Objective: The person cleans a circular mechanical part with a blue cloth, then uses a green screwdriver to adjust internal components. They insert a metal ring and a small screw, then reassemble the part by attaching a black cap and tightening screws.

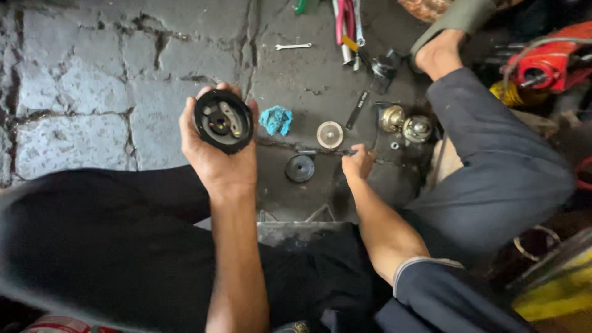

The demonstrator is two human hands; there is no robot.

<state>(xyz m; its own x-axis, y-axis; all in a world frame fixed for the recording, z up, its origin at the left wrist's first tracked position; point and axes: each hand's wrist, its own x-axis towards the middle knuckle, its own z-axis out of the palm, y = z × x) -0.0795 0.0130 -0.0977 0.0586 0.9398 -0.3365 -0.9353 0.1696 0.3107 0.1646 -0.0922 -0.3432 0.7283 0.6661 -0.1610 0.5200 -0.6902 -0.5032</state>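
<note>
Here the left hand (pixel 216 154) cups a black round housing (pixel 223 121); right hand (pixel 357 164) pinches a thin tool (pixel 327 152).

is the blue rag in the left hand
No, the blue rag lies on the ground beside the left hand, which holds a round black part instead.

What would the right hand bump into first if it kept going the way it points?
Probably the small washer on the ground, just beyond the right hand; past it sit the two brass-coloured knobs. Depth is hard to judge here.
</note>
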